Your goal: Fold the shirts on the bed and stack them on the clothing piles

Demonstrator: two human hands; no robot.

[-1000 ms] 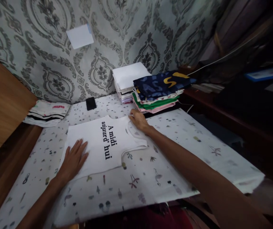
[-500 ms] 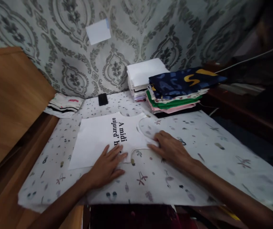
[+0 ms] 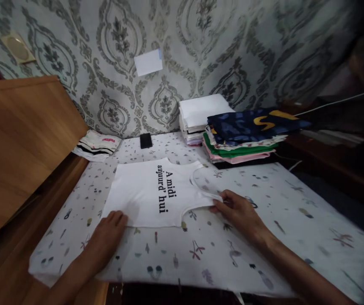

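A white sleeveless top (image 3: 143,192) lies flat on the patterned cloth, its neck towards the right and its black lettering running sideways. At its near right shoulder strap, my right hand (image 3: 237,212) pinches the fabric between thumb and fingers, lifting it slightly. My left hand (image 3: 108,235) is at the near left corner of the hem, fingers curled together over the edge. The thumb of that hand is hidden.
Behind the top stand a stack of folded white clothes (image 3: 204,112) and a pile with a navy garment (image 3: 232,127) uppermost. A black phone-like object (image 3: 145,140) lies near the wall. Folded clothes (image 3: 97,144) sit beside a wooden panel (image 3: 26,152) at left.
My right hand went from the far shoulder strap to the near one and now pinches it. My left hand crossed over the lettering, then returned to the hem corner. The view shifted leftward.
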